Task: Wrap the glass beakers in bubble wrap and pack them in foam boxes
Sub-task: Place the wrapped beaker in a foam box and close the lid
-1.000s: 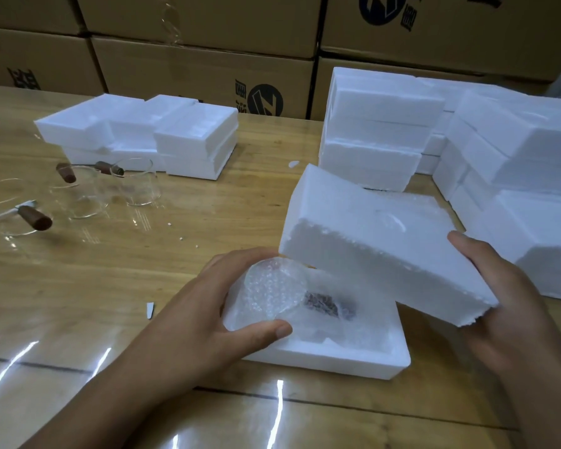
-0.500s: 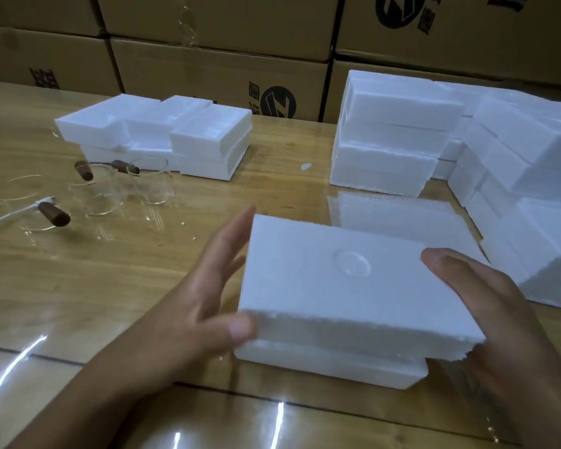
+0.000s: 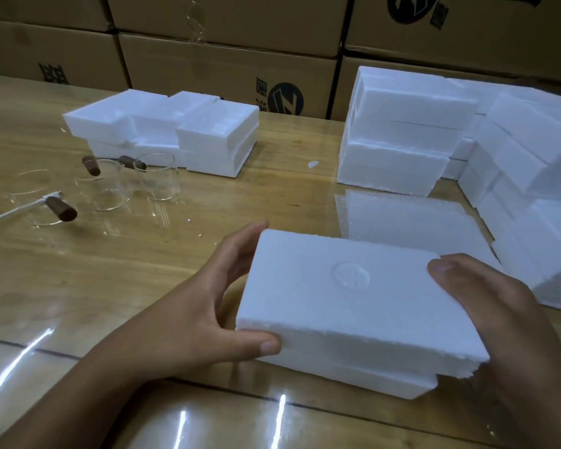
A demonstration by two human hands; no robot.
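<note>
Left hand (image 3: 195, 315) and right hand (image 3: 496, 322) grip the flat white foam lid (image 3: 337, 303) sitting on its white foam box (image 3: 370, 380).

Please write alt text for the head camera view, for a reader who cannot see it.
A person's left hand and right hand hold a white foam lid on its foam box base on a wooden table. Glass beakers stand at far left; more foam boxes are stacked behind.

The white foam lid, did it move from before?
Yes. The foam lid came down from tilted above the foam box base to lying flat on it.
</note>
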